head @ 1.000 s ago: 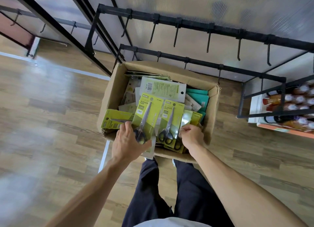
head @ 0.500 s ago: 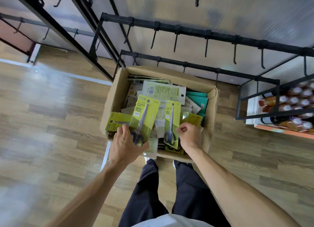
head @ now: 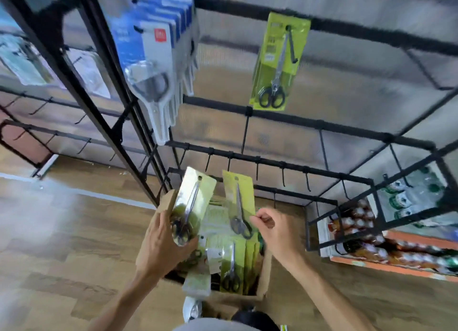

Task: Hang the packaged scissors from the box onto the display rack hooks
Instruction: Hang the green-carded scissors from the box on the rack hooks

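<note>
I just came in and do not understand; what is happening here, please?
A person is stocking a display rack. The left hand and the right hand each hold one green scissors pack above the cardboard box. One green pack already hangs on a hook, and more packs lie in the box.

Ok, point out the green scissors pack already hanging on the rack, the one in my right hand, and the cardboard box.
Hanging green scissors pack [head: 277, 63]: head view, card middle.
Right-hand green scissors pack [head: 239, 199]: head view, card middle.
Brown cardboard box [head: 264, 276]: head view, right wall.

rack [head: 292, 118]: matt black metal | box [head: 264, 276]: brown cardboard | scissors packs [head: 239, 202]: glossy plastic | floor [head: 62, 268]: wood-look
</note>
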